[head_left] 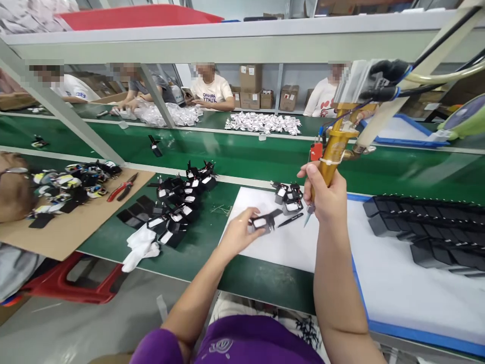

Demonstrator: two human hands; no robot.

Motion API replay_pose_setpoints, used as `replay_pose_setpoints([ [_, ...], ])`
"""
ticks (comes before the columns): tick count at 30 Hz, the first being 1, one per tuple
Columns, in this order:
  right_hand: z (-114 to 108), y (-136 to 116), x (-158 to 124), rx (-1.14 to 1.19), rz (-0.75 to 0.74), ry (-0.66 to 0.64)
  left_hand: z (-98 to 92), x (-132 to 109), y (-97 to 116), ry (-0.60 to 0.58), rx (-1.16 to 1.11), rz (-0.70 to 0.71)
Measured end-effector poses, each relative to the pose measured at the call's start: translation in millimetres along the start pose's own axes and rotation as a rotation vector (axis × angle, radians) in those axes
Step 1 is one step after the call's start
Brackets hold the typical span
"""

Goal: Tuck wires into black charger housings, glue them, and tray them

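I have the left hand [242, 230] over a broad white sheet [288, 247], its thumb and fingers bent around a small black boxy part with a white label and a flat black flap [261, 222]. The gap between them is only as wide as the part, which they hold by its left side; the flap points right. I cannot tell whether the part touches the sheet.

My right hand [328, 194] is closed around a gold cylindrical metal tool [337, 146], fingers wrapped about its lower body. A red block-shaped component [316, 151] sits on the tool's side, just above the knuckles. The tool tilts, and its tapered pale-blue nozzle [307, 217] points down to the right of the held part, apart from it. Whether the tip meets the sheet, I cannot make out.

Between part and nozzle I see a slim black pen [290, 220] lying on the sheet, with a cluster of black labelled units [288, 196] just beyond.

To the left, a larger heap of black boxy units with white labels [178, 202] covers part of the dark green tabletop [204, 253], a crumpled white cloth item [142, 246] at its near end. On my right, rows of black rectangular housings [424, 227] stand in a white-bottomed tray with a blue rim [359, 290].
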State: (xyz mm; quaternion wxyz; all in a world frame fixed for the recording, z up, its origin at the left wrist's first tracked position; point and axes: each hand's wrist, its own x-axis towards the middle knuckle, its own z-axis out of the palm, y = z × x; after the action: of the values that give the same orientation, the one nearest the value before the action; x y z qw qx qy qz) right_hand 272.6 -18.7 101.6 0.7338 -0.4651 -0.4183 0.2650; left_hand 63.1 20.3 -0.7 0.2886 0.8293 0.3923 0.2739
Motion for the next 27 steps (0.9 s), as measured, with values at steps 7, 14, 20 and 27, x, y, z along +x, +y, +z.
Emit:
replay_pose_setpoints([
  [7,5,0,-2,0.036,0.001,-0.018,6.3,-34,0,-0.074,0.049,0.169],
  [14,7,-1,-4,0.029,-0.001,-0.049,6.1,-20,20,-0.209,0.065,0.245],
  [20,11,-4,-7,0.077,0.006,-0.07,17.4,-24,-6,-0.139,-0.242,-0.045],
  [27,19,-11,-15,0.186,0.037,-0.156,25.1,-25,-11,-0.141,-0.436,-0.229],
])
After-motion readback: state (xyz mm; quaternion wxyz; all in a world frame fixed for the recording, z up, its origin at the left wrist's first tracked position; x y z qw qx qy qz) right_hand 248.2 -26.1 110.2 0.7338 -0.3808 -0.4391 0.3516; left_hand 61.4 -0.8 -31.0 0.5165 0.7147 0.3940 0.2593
